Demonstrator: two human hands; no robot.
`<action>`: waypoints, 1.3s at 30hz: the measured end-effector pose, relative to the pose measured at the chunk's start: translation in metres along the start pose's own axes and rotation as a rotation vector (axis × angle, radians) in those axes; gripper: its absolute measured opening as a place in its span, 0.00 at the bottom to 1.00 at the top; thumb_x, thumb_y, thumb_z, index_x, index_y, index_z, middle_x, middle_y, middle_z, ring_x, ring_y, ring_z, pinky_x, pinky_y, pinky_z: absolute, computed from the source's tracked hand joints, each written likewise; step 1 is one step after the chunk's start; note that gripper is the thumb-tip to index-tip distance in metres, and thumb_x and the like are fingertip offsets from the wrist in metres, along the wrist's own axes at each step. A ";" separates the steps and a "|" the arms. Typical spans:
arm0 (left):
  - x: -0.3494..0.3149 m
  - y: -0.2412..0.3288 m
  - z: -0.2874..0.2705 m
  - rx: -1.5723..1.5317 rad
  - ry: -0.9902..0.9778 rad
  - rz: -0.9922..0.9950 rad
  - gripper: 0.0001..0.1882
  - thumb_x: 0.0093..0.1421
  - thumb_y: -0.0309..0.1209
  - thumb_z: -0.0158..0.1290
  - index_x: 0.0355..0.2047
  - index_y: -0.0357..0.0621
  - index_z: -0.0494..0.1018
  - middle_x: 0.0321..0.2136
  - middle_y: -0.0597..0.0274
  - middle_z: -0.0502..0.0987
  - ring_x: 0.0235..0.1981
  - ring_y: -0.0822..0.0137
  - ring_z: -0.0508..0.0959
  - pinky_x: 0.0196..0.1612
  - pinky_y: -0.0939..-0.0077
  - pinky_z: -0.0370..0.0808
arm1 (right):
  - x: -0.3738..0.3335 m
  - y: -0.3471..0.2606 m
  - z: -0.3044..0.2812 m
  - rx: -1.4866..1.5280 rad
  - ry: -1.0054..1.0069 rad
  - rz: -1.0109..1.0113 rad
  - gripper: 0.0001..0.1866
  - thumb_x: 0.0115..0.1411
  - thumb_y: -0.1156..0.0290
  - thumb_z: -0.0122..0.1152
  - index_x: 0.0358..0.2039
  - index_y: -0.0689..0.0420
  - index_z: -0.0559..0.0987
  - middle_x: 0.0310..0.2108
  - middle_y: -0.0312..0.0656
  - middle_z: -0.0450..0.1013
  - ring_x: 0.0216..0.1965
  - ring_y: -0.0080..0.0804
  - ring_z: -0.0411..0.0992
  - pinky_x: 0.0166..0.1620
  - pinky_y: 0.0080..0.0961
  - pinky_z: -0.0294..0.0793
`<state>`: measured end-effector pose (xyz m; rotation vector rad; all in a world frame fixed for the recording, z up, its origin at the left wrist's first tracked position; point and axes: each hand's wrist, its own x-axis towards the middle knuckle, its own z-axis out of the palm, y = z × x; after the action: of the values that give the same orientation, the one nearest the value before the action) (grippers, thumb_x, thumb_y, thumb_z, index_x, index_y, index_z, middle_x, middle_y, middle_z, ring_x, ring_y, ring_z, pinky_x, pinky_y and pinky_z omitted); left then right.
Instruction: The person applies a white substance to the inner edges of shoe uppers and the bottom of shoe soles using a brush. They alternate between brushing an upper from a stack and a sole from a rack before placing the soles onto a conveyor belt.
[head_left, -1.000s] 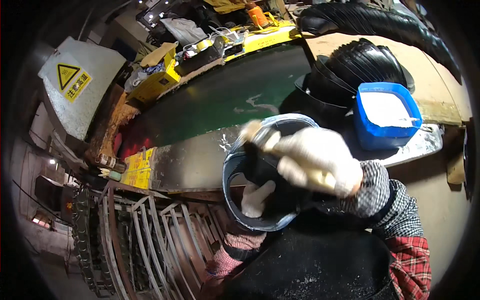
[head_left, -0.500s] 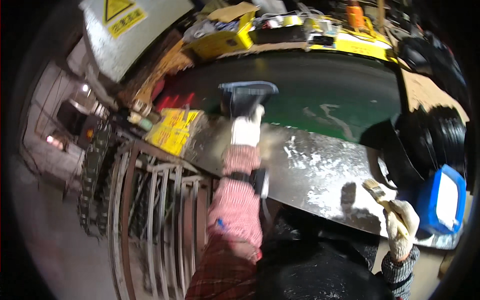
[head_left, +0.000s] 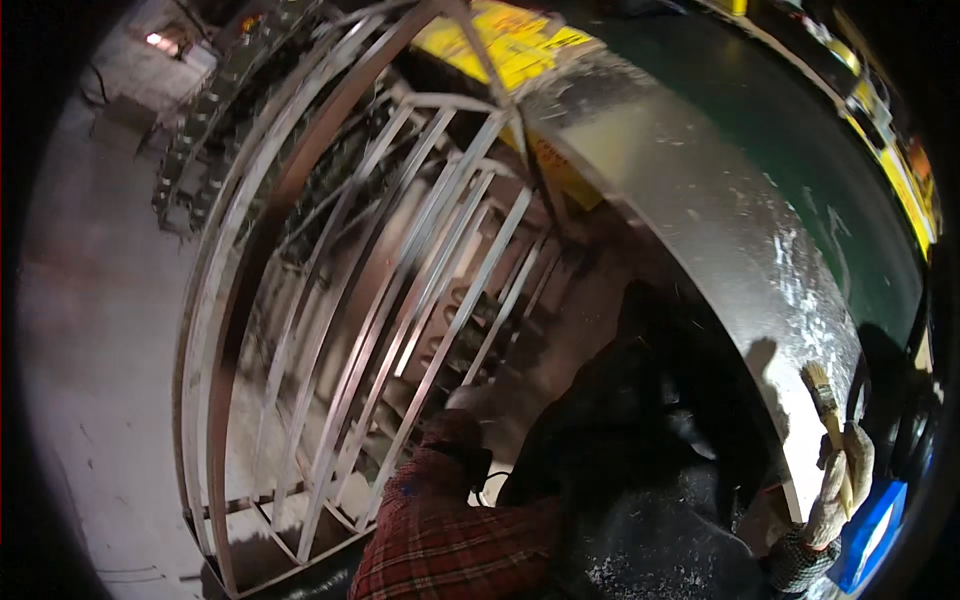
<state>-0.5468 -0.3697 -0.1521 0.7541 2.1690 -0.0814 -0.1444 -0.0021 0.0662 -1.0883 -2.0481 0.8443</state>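
My right hand (head_left: 842, 485), in a pale work glove, is closed round the handle of a paint brush (head_left: 819, 380). The bristles point up and away, over the worn metal edge of the bench (head_left: 690, 190). My left arm, in a red plaid sleeve (head_left: 440, 510), reaches down beside a metal rack (head_left: 370, 330) with long slanting bars. At its end my left hand (head_left: 480, 400) is dim and smeared. Its fingers do not show clearly, and I cannot make out anything in it. Several dark, rounded pieces (head_left: 440, 350) lie behind the rack's bars.
A green belt surface (head_left: 780, 130) runs behind the metal edge. Yellow printed sheeting (head_left: 500, 45) lies at the bench's far left end. A blue container (head_left: 872, 540) stands right of my right hand. Studded dark tracks (head_left: 205, 140) stand left of the rack.
The view has swung down and left to the rack. My left hand has left the black piece at the green belt and dropped beside the rack. My right hand still holds the brush.
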 end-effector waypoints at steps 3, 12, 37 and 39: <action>0.002 -0.156 0.128 -0.317 0.223 -0.500 0.21 0.59 0.47 0.48 0.42 0.47 0.79 0.45 0.48 0.79 0.44 0.47 0.79 0.48 0.59 0.76 | 0.014 -0.042 0.013 0.054 -0.159 -0.003 0.19 0.67 0.68 0.55 0.53 0.65 0.72 0.46 0.42 0.73 0.40 0.23 0.70 0.43 0.19 0.70; 0.054 -0.155 0.116 -0.241 0.511 -0.701 0.26 0.63 0.49 0.44 0.49 0.41 0.74 0.47 0.47 0.77 0.46 0.47 0.77 0.52 0.55 0.73 | 0.014 -0.113 0.050 -0.344 -0.066 -0.023 0.24 0.64 0.56 0.56 0.51 0.64 0.74 0.43 0.44 0.75 0.40 0.27 0.71 0.43 0.23 0.70; 0.051 0.006 -0.027 -1.545 -0.851 0.811 0.43 0.56 0.49 0.55 0.63 0.33 0.55 0.58 0.47 0.65 0.58 0.50 0.67 0.63 0.47 0.61 | -0.032 -0.069 -0.106 -0.196 0.751 0.062 0.13 0.63 0.73 0.55 0.48 0.61 0.78 0.36 0.40 0.77 0.36 0.23 0.74 0.40 0.21 0.73; -0.034 0.127 -0.095 -1.485 -0.752 0.955 0.48 0.52 0.50 0.59 0.64 0.32 0.52 0.59 0.46 0.63 0.59 0.48 0.65 0.64 0.41 0.58 | -0.069 -0.009 -0.177 -0.938 0.964 -0.322 0.15 0.67 0.73 0.49 0.52 0.60 0.77 0.37 0.39 0.78 0.34 0.20 0.74 0.37 0.18 0.73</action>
<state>-0.5267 -0.2543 -0.0405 0.5606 0.5789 1.3251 0.0208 -0.0248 0.1582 -1.2024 -1.6117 -0.7936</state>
